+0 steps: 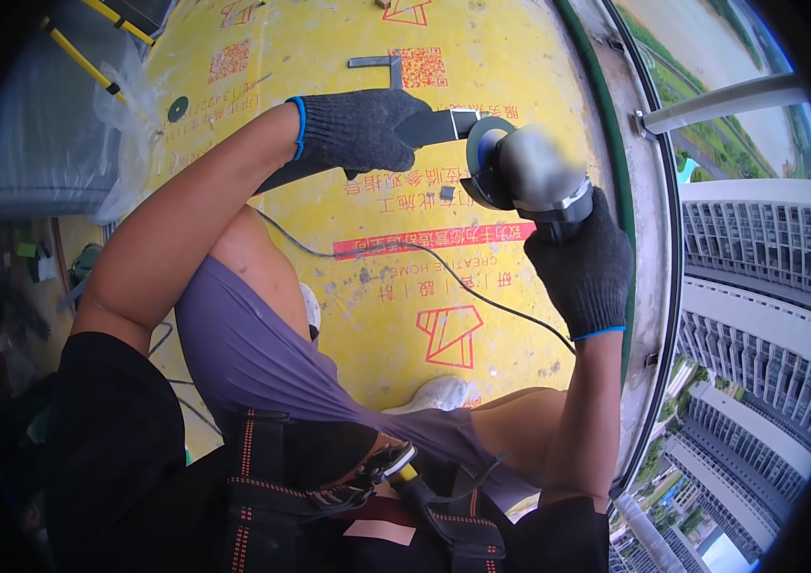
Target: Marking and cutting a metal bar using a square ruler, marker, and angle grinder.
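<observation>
My left hand point(358, 132), in a dark knit glove with a blue cuff, is closed around a dark metal bar point(429, 129). The bar's tail shows below my wrist, and its pale cut end points right. In the same kind of glove, my right hand point(582, 267) grips the handle of an angle grinder point(549, 196), whose upper body is blurred. Its disc point(491, 143) and dark guard are right at the bar's end; whether disc and metal touch I cannot tell. Below the bar lies a small grey metal offcut point(448, 193).
Yellow printed sheeting point(377, 325) covers the floor. A black cord point(434, 250) snakes across it. An angled metal piece point(382, 69) lies farther off, and a dark disc point(177, 109) lies left. A window frame point(665, 286) edges the right side, high above buildings.
</observation>
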{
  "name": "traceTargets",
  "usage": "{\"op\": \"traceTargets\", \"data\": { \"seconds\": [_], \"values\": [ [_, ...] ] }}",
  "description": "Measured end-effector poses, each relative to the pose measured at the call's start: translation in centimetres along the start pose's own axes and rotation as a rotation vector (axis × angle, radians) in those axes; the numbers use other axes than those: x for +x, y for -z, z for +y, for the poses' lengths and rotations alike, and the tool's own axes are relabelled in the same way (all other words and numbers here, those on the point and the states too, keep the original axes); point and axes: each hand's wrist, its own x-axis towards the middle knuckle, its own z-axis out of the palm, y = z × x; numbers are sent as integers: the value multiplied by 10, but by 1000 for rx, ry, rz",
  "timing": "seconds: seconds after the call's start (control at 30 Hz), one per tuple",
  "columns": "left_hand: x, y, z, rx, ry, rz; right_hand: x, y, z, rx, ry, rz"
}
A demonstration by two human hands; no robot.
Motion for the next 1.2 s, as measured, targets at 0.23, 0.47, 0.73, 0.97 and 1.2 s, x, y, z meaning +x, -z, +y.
{"op": "traceTargets", "data": {
  "seconds": [0.23, 0.47, 0.73, 0.97, 1.2],
  "values": [
    [1, -3, -1, -33, -2, 25, 2, 1, -1, 42, 4, -39],
    [-7, -1, 11, 21, 24, -8, 10, -1, 6, 126, -5, -15],
    [-8, 0, 10, -32, 37, -7, 4, -15, 12, 436, -58, -79],
    [-11, -4, 12, 43, -25, 59, 1, -13, 5, 351, -56, -139],
    [-4, -7, 2, 195, -50, 140, -11, -28, -9, 453, -89, -141]
  ]
}}
